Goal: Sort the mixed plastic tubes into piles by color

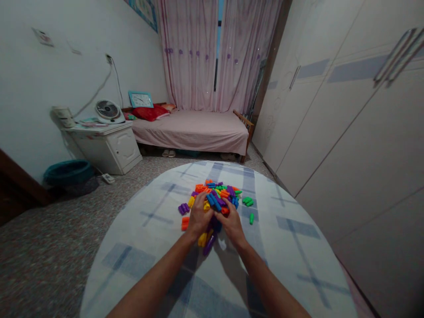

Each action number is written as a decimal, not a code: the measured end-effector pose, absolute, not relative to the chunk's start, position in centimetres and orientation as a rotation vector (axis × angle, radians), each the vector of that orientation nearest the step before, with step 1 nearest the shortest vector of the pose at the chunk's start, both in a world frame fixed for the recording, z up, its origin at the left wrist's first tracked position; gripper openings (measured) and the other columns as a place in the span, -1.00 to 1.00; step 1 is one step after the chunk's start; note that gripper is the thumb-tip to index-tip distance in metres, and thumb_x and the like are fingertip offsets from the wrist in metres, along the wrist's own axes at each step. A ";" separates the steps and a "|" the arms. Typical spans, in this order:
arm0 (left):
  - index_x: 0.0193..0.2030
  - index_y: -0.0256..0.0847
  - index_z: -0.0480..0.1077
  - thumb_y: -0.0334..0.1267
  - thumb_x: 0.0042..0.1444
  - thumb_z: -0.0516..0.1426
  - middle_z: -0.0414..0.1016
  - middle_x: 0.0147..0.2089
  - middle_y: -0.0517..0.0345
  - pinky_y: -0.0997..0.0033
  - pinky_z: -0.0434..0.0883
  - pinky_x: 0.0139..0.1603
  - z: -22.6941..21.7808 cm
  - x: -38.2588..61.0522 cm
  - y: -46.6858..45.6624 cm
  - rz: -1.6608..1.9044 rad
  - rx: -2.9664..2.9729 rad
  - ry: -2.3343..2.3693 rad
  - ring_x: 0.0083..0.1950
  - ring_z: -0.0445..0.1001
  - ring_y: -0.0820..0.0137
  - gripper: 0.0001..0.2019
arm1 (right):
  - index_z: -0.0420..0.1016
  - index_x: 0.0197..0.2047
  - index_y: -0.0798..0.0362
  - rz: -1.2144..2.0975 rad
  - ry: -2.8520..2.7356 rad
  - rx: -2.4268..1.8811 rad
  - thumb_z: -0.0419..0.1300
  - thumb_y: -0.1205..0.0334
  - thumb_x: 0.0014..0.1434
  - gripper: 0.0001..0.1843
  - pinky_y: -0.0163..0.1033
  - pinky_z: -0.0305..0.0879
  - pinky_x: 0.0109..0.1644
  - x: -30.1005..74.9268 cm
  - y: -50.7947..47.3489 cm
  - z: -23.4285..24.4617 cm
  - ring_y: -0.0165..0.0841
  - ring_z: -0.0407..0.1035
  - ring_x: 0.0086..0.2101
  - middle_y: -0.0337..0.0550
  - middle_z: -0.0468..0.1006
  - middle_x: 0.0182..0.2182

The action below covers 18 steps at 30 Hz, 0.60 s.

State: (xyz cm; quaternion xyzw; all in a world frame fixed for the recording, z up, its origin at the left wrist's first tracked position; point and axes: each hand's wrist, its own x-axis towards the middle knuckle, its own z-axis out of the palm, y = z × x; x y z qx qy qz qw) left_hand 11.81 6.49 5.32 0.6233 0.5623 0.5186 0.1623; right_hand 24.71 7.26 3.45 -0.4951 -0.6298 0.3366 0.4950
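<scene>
A heap of small bright plastic toy pieces [214, 200] in blue, purple, orange, green and yellow lies near the middle of the table. My left hand [199, 217] curls round the heap's left side, and my right hand [232, 221] does so on the right, thumbs close together at the near side. Between them, blue and purple pieces are cupped; some fingertips are hidden. Purple pieces [183, 209] and orange pieces [185, 224] sit left of my hands. Green pieces [247, 201] and a single green piece [251, 218] are to the right. A purple piece [209, 245] lies below my wrists.
A checked cloth covers the rounded table [291, 260]. Beyond it stands a bed [195, 128] before pink curtains. At left are a white cabinet [121, 148] with a fan [108, 109] and a teal bin [69, 172]. A tall wardrobe [331, 123] lines the right side.
</scene>
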 end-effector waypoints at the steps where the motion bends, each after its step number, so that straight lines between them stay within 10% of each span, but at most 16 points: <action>1: 0.06 -0.18 0.31 -0.42 -0.09 0.08 0.36 0.08 0.01 0.10 0.22 0.25 5.7 11.5 7.4 1.465 1.801 1.622 0.18 0.29 0.22 -0.52 | 0.30 0.13 0.01 0.793 -1.554 -1.200 0.24 0.12 -0.05 -0.37 -0.01 0.16 0.19 24.6 8.2 3.8 -0.17 0.27 0.06 -0.06 0.38 0.05; 10: 0.05 -0.28 0.34 -0.12 0.09 0.04 0.36 0.11 -0.13 0.06 0.19 0.27 1.7 4.4 9.1 1.369 1.701 2.015 0.21 0.28 0.15 -0.58 | 0.34 0.09 0.09 0.488 -1.616 -1.303 0.02 0.07 0.12 -0.51 -0.04 0.33 -0.03 31.1 12.5 3.3 -0.27 0.40 -0.25 0.03 0.40 -0.02; 18: 0.18 -0.20 0.26 -0.01 0.22 -0.10 0.20 0.30 -0.05 0.12 0.08 0.34 -2.3 3.3 9.0 1.332 1.541 1.925 0.34 0.11 0.25 -0.52 | 0.29 0.14 0.15 0.456 -1.525 -1.498 -0.11 -0.11 0.12 -0.34 0.06 -0.08 0.28 35.5 17.0 -2.4 -0.15 0.11 0.18 0.09 0.31 0.14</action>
